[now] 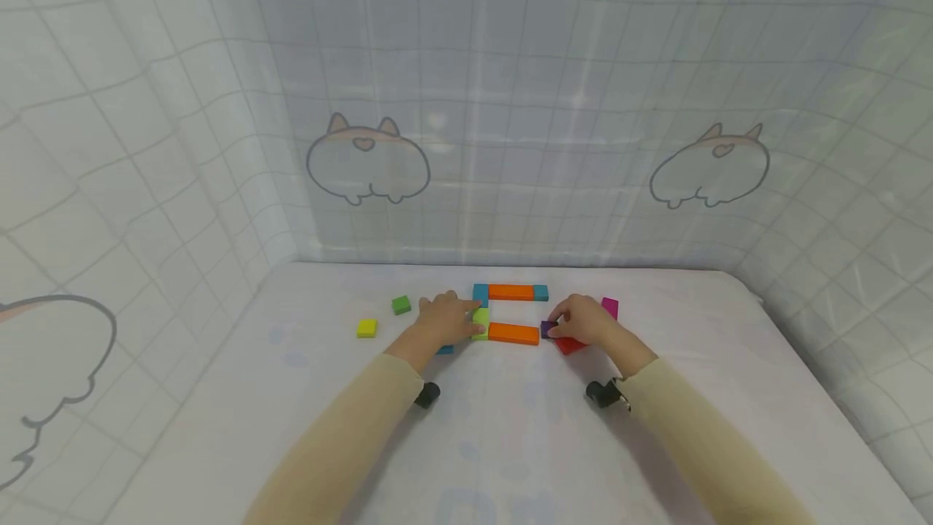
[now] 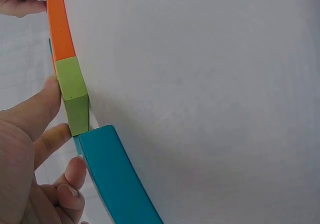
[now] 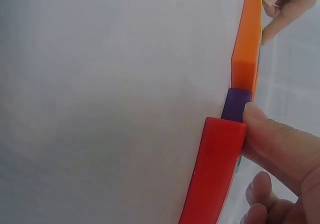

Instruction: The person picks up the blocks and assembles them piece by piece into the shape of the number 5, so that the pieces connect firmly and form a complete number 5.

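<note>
My left hand (image 1: pixel 442 321) lies at the left side of an outline of blocks. Its thumb touches a light green block (image 2: pixel 72 78), and its index finger reaches the blue block (image 1: pixel 480 292) behind it. A long orange block (image 1: pixel 513 335) extends rightward from the light green one. At that orange block's right end, my right hand (image 1: pixel 586 320) pinches a small purple block (image 3: pixel 236 103); its far fingertips are hidden in the right wrist view. Along the back run another orange block (image 1: pixel 510 292) and a small blue block (image 1: pixel 541 292).
A red block (image 3: pixel 212 169) lies just in front of the right hand, with a magenta block (image 1: pixel 610 308) behind it. Beside the left hand are a teal block (image 2: pixel 120 176), a green block (image 1: pixel 401 305) and a yellow block (image 1: pixel 367 328). Sheeted walls (image 1: pixel 466 104) enclose the white table (image 1: pixel 503 436).
</note>
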Motion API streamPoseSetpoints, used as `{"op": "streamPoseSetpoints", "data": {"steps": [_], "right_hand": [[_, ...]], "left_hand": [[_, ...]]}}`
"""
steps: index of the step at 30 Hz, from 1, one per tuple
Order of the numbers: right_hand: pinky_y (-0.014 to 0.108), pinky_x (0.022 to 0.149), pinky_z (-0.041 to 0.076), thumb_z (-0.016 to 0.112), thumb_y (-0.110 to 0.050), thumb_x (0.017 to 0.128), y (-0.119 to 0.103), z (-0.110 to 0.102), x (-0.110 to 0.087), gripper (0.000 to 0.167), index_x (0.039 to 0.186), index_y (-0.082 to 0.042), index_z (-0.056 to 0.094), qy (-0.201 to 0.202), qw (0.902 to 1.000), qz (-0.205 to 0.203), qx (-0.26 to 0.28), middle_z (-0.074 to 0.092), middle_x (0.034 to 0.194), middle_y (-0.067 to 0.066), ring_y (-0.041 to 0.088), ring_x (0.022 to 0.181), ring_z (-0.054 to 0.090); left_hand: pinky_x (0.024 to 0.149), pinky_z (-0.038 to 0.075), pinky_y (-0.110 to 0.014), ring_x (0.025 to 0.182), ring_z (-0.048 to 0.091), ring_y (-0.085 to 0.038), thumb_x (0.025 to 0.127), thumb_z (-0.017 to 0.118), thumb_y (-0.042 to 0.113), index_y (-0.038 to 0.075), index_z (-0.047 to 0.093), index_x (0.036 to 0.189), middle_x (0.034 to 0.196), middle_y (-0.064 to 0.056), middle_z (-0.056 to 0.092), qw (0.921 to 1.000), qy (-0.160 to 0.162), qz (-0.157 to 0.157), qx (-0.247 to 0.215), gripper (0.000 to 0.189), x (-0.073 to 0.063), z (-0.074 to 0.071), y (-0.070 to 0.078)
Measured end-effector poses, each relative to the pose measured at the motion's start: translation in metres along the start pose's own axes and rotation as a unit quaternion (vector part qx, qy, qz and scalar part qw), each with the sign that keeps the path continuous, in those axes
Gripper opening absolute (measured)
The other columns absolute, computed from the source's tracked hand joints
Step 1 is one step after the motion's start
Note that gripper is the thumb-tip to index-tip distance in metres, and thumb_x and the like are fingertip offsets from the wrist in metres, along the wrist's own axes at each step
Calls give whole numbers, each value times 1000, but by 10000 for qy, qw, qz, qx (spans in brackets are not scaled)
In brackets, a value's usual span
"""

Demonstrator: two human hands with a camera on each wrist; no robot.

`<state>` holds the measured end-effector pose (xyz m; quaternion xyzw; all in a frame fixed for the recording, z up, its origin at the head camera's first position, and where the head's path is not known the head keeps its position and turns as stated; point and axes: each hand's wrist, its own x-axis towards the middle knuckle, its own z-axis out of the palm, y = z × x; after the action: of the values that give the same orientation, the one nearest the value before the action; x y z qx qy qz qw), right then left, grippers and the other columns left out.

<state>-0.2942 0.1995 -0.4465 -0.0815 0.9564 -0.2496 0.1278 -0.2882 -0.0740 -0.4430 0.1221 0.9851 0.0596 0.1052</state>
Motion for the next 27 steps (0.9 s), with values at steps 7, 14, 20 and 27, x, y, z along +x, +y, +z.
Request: {"op": "streamPoseSetpoints", "data": {"steps": [7,14,20,27], "right_hand": [[42,86,50,82,-24,85,-1,1,-3,24,107,-15,79,-106,9999,37,8,64,105,8,27,101,54],[40,84,51,83,-24,84,-2,0,-5,24,106,-15,79,-159,9999,-49,-43,63,103,7,26,99,54],[39,82,49,83,-23,84,-3,-1,-6,21,103,-16,79,-180,9997,-116,-85,62,98,6,24,96,52],[39,83,49,83,-23,84,-4,-1,-7,20,102,-16,79,-173,9997,-158,-95,63,99,6,24,97,53]], "left_hand": [[97,35,-53,114,51,-30,92,63,58,33,50,149,132,-14,55,10000,-22,3,-24,63,1,0,-1],[97,35,-54,115,51,-30,92,62,59,33,49,149,132,-14,55,10000,-10,62,-21,64,3,1,-3],[98,35,-55,115,51,-30,92,62,60,34,49,149,133,-14,55,10000,-24,67,-6,64,4,2,-3],[99,35,-55,116,51,-30,92,61,60,34,49,149,134,-14,55,10000,-43,43,-2,64,4,1,-3]]}}
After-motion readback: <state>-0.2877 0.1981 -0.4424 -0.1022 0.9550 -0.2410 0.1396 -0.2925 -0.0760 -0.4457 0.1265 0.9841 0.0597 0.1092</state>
